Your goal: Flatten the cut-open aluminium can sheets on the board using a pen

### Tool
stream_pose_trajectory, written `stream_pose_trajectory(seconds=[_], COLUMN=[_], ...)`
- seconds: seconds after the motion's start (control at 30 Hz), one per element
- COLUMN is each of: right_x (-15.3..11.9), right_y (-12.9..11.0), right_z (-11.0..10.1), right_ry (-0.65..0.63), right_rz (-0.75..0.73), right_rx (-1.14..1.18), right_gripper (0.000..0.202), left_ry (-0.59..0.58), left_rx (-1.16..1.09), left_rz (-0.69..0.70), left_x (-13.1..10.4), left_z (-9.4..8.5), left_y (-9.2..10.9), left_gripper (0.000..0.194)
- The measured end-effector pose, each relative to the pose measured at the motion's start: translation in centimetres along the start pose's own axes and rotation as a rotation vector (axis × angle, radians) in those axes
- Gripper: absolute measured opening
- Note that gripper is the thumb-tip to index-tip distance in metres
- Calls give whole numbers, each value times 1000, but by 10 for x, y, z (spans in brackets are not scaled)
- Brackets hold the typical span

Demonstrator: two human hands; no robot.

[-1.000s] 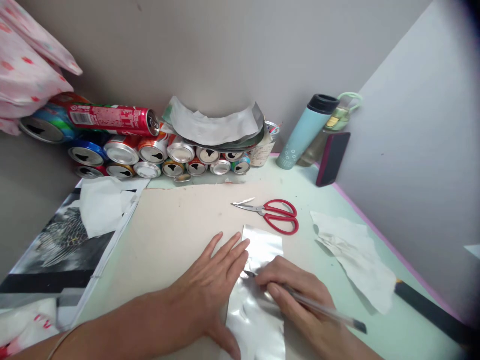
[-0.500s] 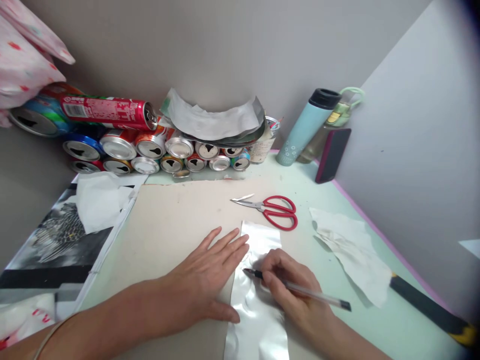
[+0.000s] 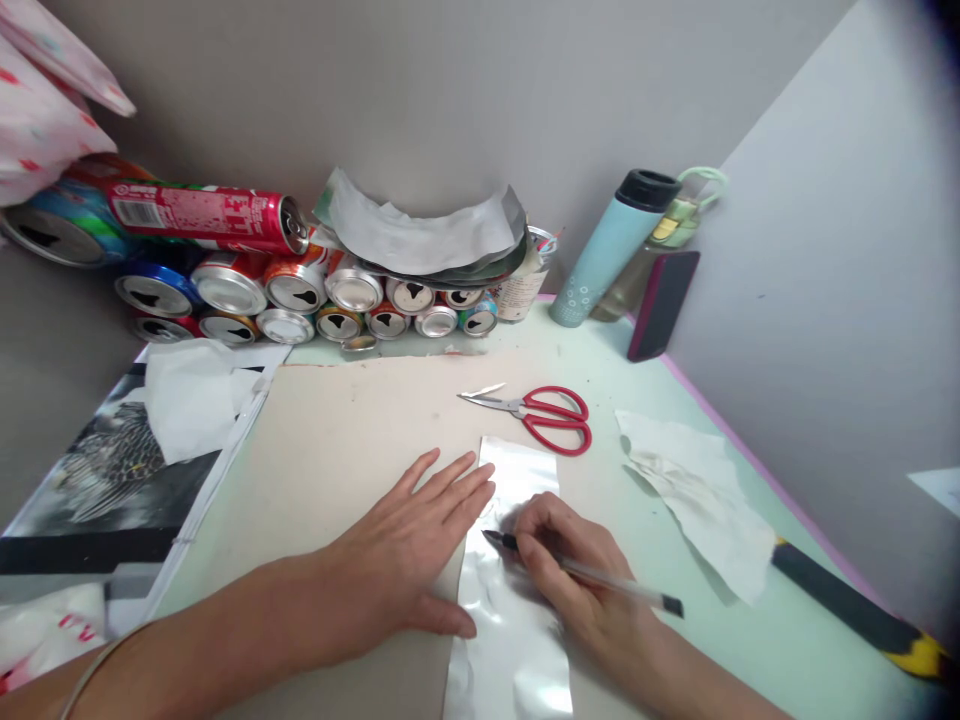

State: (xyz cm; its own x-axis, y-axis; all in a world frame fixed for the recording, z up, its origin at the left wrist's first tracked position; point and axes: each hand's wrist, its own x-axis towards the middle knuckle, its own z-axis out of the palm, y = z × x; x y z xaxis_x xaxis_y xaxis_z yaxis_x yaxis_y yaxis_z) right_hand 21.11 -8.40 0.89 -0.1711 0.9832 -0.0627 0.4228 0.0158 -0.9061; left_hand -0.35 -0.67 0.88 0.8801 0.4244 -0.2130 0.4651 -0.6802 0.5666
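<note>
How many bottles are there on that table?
2: a blue bottle at the back right, and a green-lidded bottle partly hidden behind it, near the phone. More could be hidden.

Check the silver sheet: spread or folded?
Spread: the silver sheet lies as one long, rippled strip under the pen in the right hand; its near end is out of frame.
</note>
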Motion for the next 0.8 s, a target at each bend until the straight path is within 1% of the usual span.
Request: stream_pose_trajectory(seconds=[0.17, 0.33, 0.47, 0.6, 0.7, 0.8], right_x=[0, -2, -1, 0, 1, 1], right_y=[1, 3, 3, 1, 0, -1], right_z=[2, 2, 2, 3, 3, 3], right_ry=[8, 15, 8, 26, 16, 56], right_rz=[-30, -1, -14, -4, -11, -9], right_rx=[-9, 6, 2, 13, 10, 16], right_gripper=[22, 21, 21, 21, 22, 22], left_ry=[-66, -16, -35, 6, 14, -2], left_rx=[25, 32, 13, 1, 3, 8], left_rz=[-46, -6, -22, 1, 12, -1], left_x=[2, 2, 1, 0, -1, 0], left_z=[-1, 0, -1, 2, 3, 0], left_y=[1, 0, 0, -2, -3, -1], left_gripper=[110, 108, 109, 109, 109, 108])
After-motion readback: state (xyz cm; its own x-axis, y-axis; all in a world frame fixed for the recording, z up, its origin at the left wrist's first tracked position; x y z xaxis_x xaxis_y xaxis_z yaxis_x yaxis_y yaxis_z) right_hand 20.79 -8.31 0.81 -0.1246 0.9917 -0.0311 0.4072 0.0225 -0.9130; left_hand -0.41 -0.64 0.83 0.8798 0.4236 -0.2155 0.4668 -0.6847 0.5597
